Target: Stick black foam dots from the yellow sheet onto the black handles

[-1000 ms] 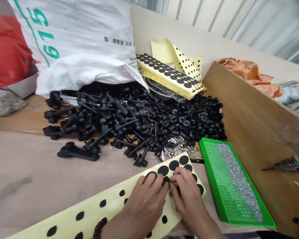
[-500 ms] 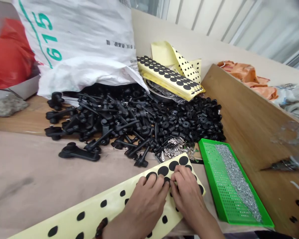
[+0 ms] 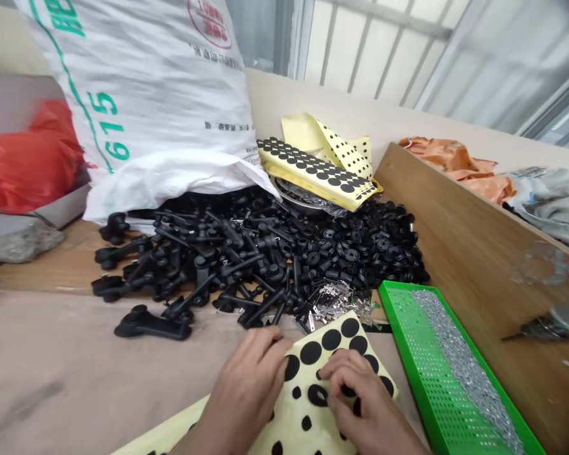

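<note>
A yellow backing sheet (image 3: 332, 426) with round black stickers lies angled on the work surface under both hands. My left hand (image 3: 246, 385) rests on its far edge, fingers bent and pressed together over the sheet; the thumb is hidden. To its right, my right hand (image 3: 367, 398) is closed, with thumb and index finger pinched at a black sticker (image 3: 317, 395) that shows a pale opening in its middle. Whole round stickers run along the sheet's far and right edges. Smaller black pieces dot the rest of it.
Behind the hands lies a heap of black plastic crank handles (image 3: 208, 259) and round black caps (image 3: 360, 240), with small metal pieces (image 3: 339, 302) in front. A green tray (image 3: 424, 379) of metal bits stands right, beside a wooden board (image 3: 459, 253). A white sack (image 3: 161, 82) stands behind.
My hands have drawn apart: the left has shifted left, the right slightly down and right. The view has tilted up, and the sheet sits lower in it.
</note>
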`<state>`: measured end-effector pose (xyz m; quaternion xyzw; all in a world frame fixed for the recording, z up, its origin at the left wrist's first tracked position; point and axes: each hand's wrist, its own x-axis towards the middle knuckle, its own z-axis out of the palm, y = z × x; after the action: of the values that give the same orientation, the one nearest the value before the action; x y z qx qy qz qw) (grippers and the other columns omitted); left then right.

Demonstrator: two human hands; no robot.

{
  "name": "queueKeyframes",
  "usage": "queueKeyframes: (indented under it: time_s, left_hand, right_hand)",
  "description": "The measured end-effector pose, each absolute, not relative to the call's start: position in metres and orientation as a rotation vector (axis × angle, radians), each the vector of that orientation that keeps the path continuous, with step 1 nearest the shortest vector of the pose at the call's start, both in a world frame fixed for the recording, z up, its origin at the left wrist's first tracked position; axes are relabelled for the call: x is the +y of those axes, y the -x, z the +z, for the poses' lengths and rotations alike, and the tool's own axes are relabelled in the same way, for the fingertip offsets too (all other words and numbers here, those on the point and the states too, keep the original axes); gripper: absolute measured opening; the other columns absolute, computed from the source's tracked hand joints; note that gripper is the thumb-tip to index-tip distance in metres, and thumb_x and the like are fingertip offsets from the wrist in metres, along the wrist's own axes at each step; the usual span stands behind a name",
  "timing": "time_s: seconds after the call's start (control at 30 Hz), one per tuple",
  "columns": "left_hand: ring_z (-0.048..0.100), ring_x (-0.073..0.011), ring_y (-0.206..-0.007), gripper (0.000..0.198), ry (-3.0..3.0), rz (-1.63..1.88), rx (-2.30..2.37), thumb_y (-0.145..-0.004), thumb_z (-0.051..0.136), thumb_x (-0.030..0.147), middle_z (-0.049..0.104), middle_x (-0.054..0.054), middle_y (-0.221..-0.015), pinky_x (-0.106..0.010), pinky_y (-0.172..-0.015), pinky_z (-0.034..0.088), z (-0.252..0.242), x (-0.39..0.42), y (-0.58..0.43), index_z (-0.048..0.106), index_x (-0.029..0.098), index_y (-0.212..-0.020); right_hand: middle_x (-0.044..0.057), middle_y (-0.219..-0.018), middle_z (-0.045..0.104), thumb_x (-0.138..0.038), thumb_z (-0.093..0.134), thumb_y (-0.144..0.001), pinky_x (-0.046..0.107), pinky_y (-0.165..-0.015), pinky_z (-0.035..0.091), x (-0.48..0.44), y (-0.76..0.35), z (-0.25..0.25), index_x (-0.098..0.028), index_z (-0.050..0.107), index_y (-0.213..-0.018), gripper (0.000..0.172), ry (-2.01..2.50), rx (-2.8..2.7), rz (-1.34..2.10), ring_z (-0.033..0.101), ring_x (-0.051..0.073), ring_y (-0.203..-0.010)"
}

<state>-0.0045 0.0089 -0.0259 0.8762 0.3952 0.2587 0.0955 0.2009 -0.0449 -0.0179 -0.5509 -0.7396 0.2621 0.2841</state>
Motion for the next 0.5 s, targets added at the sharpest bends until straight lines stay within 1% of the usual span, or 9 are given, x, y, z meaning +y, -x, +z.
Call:
queueKeyframes:
  time_s: [0.07, 0.13, 0.2, 0.23, 0.3, 0.37, 0.43, 0.5]
  left_hand:
    - [0.054, -0.0238, -0.093, 0.028, -2.738, 0.613, 1.353, -0.091, 0.035, 0.009, 0.06, -0.012, -0.104, -0.036, -0.08, 0.049, -0.019, 0.023, 0.0, 0.057, 0.015, -0.108]
    - [0.055, -0.0267, -0.084, 0.029, -2.831, 0.437, 1.456, -0.088, 0.038, 0.008, 0.064, -0.013, -0.091, -0.04, -0.071, 0.049, -0.014, 0.034, -0.009, 0.058, 0.011, -0.11]
    - [0.054, -0.0274, -0.076, 0.029, -2.845, 0.358, 1.483, -0.086, 0.04, 0.007, 0.063, -0.011, -0.078, -0.039, -0.065, 0.048, -0.011, 0.041, -0.015, 0.061, 0.011, -0.106]
    - [0.054, -0.027, -0.075, 0.029, -2.841, 0.356, 1.461, -0.085, 0.041, 0.005, 0.063, -0.01, -0.075, -0.038, -0.065, 0.047, -0.01, 0.043, -0.016, 0.063, 0.012, -0.102]
    - [0.053, -0.025, -0.078, 0.03, -2.818, 0.331, 1.361, -0.082, 0.043, 0.002, 0.063, -0.008, -0.078, -0.036, -0.071, 0.047, -0.009, 0.045, -0.013, 0.065, 0.015, -0.098]
    - [0.052, -0.0232, -0.083, 0.036, -2.786, 0.272, 1.215, -0.077, 0.046, -0.002, 0.064, -0.007, -0.084, -0.032, -0.074, 0.046, -0.009, 0.045, -0.006, 0.065, 0.017, -0.101]
    - [0.052, -0.0233, -0.086, 0.044, -2.807, 0.198, 1.11, -0.072, 0.049, -0.006, 0.063, -0.007, -0.089, -0.031, -0.072, 0.046, -0.012, 0.046, 0.001, 0.064, 0.019, -0.106]
    - [0.052, -0.0243, -0.087, 0.042, -2.893, 0.143, 1.092, -0.073, 0.052, -0.006, 0.062, -0.007, -0.092, -0.031, -0.07, 0.046, -0.016, 0.046, 0.005, 0.065, 0.021, -0.103]
  right_hand:
    - [0.003, -0.089, 0.068, 0.001, 0.047, -0.067, 0.039, -0.085, 0.049, -0.044, -0.204, -0.02, -0.023, 0.048, -0.067, 0.024, 1.448, -1.917, 0.758, 0.06, 0.022, -0.097]
    - [0.004, -0.088, 0.07, 0.0, 0.049, -0.066, 0.04, -0.085, 0.05, -0.043, -0.206, -0.023, -0.022, 0.049, -0.065, 0.023, 1.42, -1.871, 0.783, 0.061, 0.023, -0.096]
    - [0.004, -0.085, 0.071, -0.001, 0.05, -0.066, 0.04, -0.082, 0.051, -0.042, -0.207, -0.023, -0.022, 0.05, -0.063, 0.021, 1.399, -1.839, 0.789, 0.063, 0.023, -0.092]
    - [0.004, -0.085, 0.072, -0.002, 0.05, -0.066, 0.04, -0.081, 0.052, -0.041, -0.208, -0.023, -0.022, 0.051, -0.063, 0.021, 1.392, -1.824, 0.793, 0.064, 0.023, -0.091]
    - [0.005, -0.086, 0.072, -0.002, 0.05, -0.067, 0.039, -0.081, 0.052, -0.041, -0.208, -0.021, -0.022, 0.052, -0.063, 0.021, 1.392, -1.791, 0.814, 0.064, 0.022, -0.091]
    - [0.005, -0.088, 0.072, -0.002, 0.051, -0.068, 0.038, -0.081, 0.052, -0.041, -0.209, -0.02, -0.022, 0.053, -0.064, 0.021, 1.396, -1.756, 0.849, 0.064, 0.022, -0.093]
    - [0.005, -0.088, 0.072, -0.003, 0.051, -0.069, 0.038, -0.081, 0.052, -0.041, -0.21, -0.019, -0.022, 0.054, -0.065, 0.02, 1.389, -1.73, 0.876, 0.064, 0.021, -0.093]
    - [0.005, -0.088, 0.072, -0.004, 0.052, -0.07, 0.038, -0.081, 0.052, -0.041, -0.211, -0.02, -0.022, 0.054, -0.065, 0.019, 1.386, -1.711, 0.884, 0.065, 0.021, -0.092]
